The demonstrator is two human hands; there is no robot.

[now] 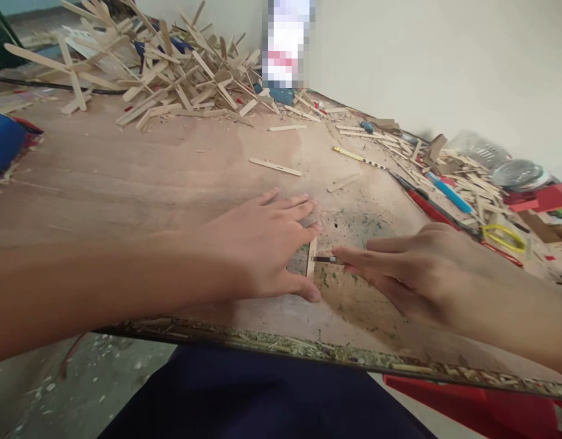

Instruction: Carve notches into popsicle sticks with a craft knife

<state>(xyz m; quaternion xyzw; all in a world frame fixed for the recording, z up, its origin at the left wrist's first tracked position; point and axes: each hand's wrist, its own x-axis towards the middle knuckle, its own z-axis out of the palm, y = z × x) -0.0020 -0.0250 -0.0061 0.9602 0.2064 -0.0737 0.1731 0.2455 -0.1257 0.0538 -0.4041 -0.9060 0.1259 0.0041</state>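
A short wooden craft stick (311,259) lies on the tabletop between the thumb and index finger of my left hand (281,244). The thumb and index finger pin its two ends down, while the other fingers stretch out flat on the wood. My right hand (413,268) is closed around a craft knife (327,260), whose handle is mostly hidden in the palm. The knife's blade points left, its tip touching or just over the middle of the stick. Green specks and small shavings are scattered around the stick.
A big heap of craft sticks (184,73) stands at the back left. To the right lie a yellow pencil (358,157), red-handled pliers (427,204), a blue pen-like tool (450,192), yellow scissor handles (504,238) and a clear jar (521,174). The table's ragged front edge (281,347) is close.
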